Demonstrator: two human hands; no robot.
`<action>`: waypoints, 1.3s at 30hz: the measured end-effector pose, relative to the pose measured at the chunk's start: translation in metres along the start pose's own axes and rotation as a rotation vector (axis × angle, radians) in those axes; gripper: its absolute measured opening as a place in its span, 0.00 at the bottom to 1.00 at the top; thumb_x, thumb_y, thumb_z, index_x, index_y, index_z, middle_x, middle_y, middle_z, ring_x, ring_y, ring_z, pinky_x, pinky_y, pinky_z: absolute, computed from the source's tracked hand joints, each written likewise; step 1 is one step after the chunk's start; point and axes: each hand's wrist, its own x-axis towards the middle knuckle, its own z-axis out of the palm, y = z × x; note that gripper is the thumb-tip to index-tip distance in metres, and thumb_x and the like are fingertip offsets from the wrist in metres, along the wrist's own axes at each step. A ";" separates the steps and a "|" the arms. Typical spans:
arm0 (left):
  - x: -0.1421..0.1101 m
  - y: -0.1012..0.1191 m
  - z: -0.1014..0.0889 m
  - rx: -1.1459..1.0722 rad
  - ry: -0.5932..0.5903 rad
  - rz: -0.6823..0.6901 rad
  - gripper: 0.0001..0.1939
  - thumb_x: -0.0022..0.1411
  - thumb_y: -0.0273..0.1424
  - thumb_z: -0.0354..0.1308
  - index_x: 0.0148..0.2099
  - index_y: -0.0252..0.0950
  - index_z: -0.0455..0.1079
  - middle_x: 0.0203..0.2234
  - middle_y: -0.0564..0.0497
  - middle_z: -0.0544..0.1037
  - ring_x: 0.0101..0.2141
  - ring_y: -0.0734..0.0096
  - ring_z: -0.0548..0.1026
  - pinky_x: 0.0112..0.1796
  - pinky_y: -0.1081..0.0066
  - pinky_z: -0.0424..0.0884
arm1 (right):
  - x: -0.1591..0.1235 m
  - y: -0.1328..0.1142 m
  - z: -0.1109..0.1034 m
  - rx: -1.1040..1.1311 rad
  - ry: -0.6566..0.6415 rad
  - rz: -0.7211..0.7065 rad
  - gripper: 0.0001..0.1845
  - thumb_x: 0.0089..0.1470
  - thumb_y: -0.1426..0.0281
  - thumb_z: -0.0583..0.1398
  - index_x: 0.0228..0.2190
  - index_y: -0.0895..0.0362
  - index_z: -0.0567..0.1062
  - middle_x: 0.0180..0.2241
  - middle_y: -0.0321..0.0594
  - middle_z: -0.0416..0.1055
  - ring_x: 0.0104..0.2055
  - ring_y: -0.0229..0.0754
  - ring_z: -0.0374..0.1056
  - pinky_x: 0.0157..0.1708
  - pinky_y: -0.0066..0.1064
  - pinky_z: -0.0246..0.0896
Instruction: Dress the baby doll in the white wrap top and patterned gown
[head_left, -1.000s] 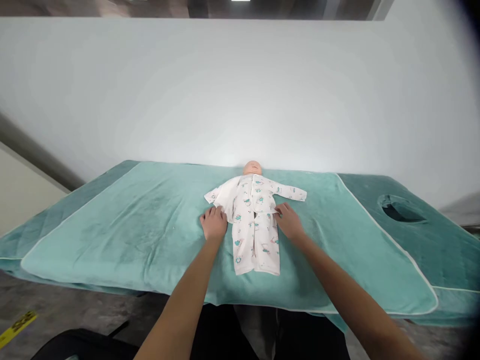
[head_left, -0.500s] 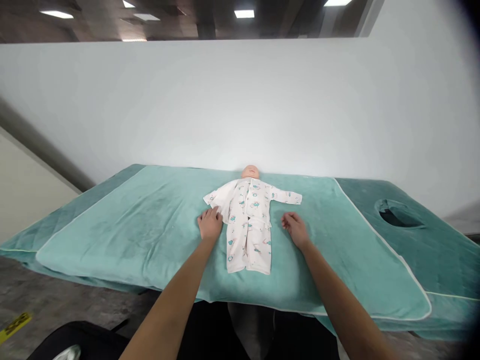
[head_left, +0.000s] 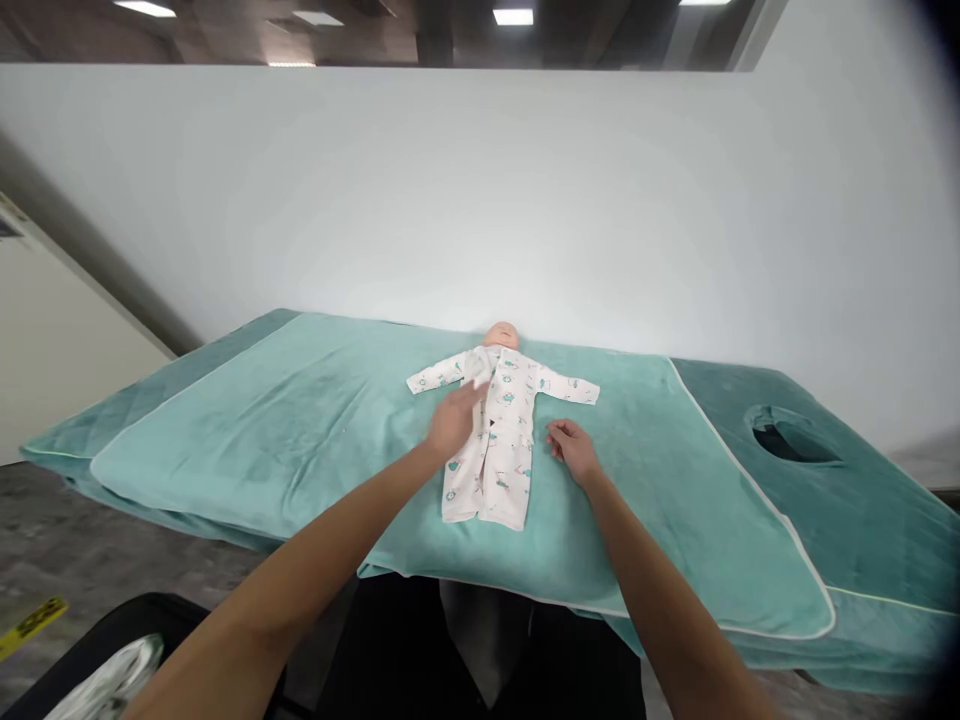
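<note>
At the far left, a pale panel (head_left: 75,340) slants down to the end of the bed (head_left: 154,400), whose darker green margin shows outside the piped edge of the lighter blanket (head_left: 277,435). A broad, lightly creased stretch of that blanket leaves plenty of sideways room before the left hand (head_left: 454,418). This hand is over the middle of the white outfit (head_left: 508,440), fingers extended and blurred; whether it has hold of the cloth cannot be told. The outfit lies around the centre of the blanket, both sleeves out, its trouser hems short of the near edge. Above its collar, a doll's head (head_left: 501,334) sits close to the wall (head_left: 525,200), with little space behind. Just beside the outfit, the right hand (head_left: 572,446) is loosely curled, apart from the cloth; I can't tell if its fingertips meet. Open blanket continues to the right-hand piping, then the margin with its dark oval opening (head_left: 793,442).

As for markings, the yellow strip (head_left: 34,627) on the floor at left bears black characters too blurred to read, while the outfit carries small teal and reddish printed figures.
</note>
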 end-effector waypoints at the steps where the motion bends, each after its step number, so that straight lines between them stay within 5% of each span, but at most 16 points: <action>1: -0.004 0.006 0.001 0.044 -0.063 0.069 0.33 0.62 0.18 0.44 0.68 0.41 0.62 0.60 0.48 0.73 0.62 0.61 0.68 0.61 0.56 0.65 | 0.000 0.001 0.000 0.002 0.002 -0.003 0.19 0.47 0.51 0.64 0.30 0.55 0.72 0.24 0.33 0.71 0.19 0.34 0.60 0.18 0.28 0.51; 4: -0.015 0.017 0.000 0.206 -0.183 0.176 0.29 0.64 0.19 0.45 0.65 0.38 0.66 0.62 0.47 0.71 0.63 0.59 0.66 0.60 0.56 0.65 | 0.002 0.003 0.000 0.003 0.005 -0.007 0.19 0.47 0.52 0.64 0.30 0.54 0.72 0.24 0.33 0.72 0.20 0.35 0.61 0.19 0.29 0.52; 8: -0.018 0.024 -0.006 0.268 -0.207 0.156 0.22 0.69 0.25 0.47 0.62 0.41 0.68 0.58 0.47 0.75 0.58 0.58 0.71 0.54 0.55 0.66 | 0.003 0.005 -0.001 -0.004 -0.006 -0.001 0.18 0.47 0.54 0.65 0.30 0.55 0.72 0.24 0.33 0.72 0.20 0.35 0.62 0.20 0.29 0.54; 16: -0.029 0.049 -0.001 -0.012 -0.026 -0.075 0.14 0.70 0.30 0.48 0.51 0.41 0.73 0.47 0.49 0.79 0.50 0.63 0.74 0.52 0.58 0.67 | 0.006 0.008 0.001 0.019 0.006 0.007 0.20 0.47 0.52 0.64 0.31 0.55 0.71 0.24 0.33 0.71 0.21 0.35 0.64 0.19 0.28 0.55; 21: -0.024 0.025 -0.003 -0.121 0.179 -0.315 0.14 0.67 0.30 0.51 0.53 0.39 0.69 0.51 0.45 0.74 0.52 0.62 0.72 0.53 0.60 0.69 | 0.007 0.005 0.001 0.009 0.017 0.016 0.20 0.46 0.51 0.63 0.32 0.55 0.71 0.24 0.33 0.70 0.21 0.35 0.65 0.20 0.28 0.57; 25: -0.030 -0.006 0.000 -0.257 0.043 -0.517 0.18 0.66 0.34 0.51 0.57 0.38 0.65 0.51 0.44 0.73 0.49 0.62 0.74 0.50 0.61 0.71 | 0.011 0.001 0.003 -0.054 0.026 0.061 0.19 0.47 0.51 0.62 0.31 0.55 0.70 0.24 0.33 0.71 0.20 0.37 0.67 0.18 0.28 0.57; 30: -0.044 -0.026 0.008 -0.255 -0.054 -0.548 0.16 0.67 0.34 0.49 0.54 0.38 0.67 0.46 0.46 0.78 0.45 0.61 0.76 0.46 0.62 0.72 | 0.015 0.000 0.008 -0.193 0.012 0.099 0.15 0.50 0.55 0.61 0.27 0.54 0.70 0.22 0.34 0.71 0.19 0.37 0.67 0.17 0.28 0.56; 39: -0.050 -0.016 0.004 -0.135 -0.036 -0.428 0.12 0.67 0.34 0.44 0.37 0.38 0.68 0.37 0.44 0.75 0.41 0.58 0.73 0.44 0.59 0.70 | 0.002 -0.003 0.010 -0.298 -0.022 0.038 0.08 0.50 0.63 0.60 0.30 0.54 0.73 0.24 0.32 0.71 0.23 0.37 0.67 0.22 0.27 0.60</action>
